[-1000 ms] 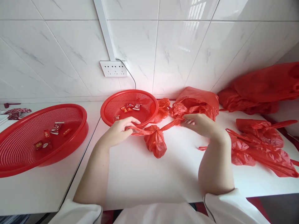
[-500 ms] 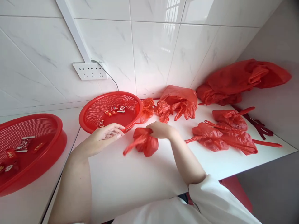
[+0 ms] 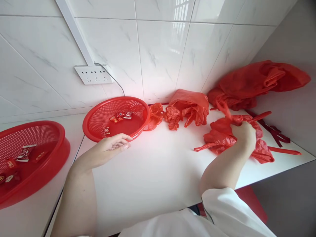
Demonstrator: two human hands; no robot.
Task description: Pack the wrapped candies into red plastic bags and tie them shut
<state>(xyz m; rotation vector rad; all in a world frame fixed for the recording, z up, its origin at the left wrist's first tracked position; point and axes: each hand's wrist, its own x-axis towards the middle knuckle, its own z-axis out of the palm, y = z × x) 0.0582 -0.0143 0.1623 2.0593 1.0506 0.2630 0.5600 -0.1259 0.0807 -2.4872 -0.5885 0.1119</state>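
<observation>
My right hand [image 3: 243, 133] is closed on a tied red plastic bag [image 3: 221, 126], over a group of other knotted red bags [image 3: 264, 151] on the right of the white table [image 3: 158, 184]. Its fingertips are hidden behind the hand and the bag. My left hand [image 3: 115, 144] hangs with loosely curled fingers, apart and with nothing in them, at the front rim of a red mesh basket [image 3: 90, 131]. Several small red-and-white packets [image 3: 120, 117] lie in that basket.
A second red basket [image 3: 61, 144] with packets stands at the left. Along the wall are crumpled red bags [image 3: 189, 102], and a large red bag [image 3: 247, 82] fills the right corner. Dark red straps [image 3: 274, 131] lie near the right edge. A socket panel [image 3: 92, 75] is on the tiled wall.
My right hand has moved from the middle of the table to the group of bags at the right, carrying the tied red bag. My left hand has hardly moved.
</observation>
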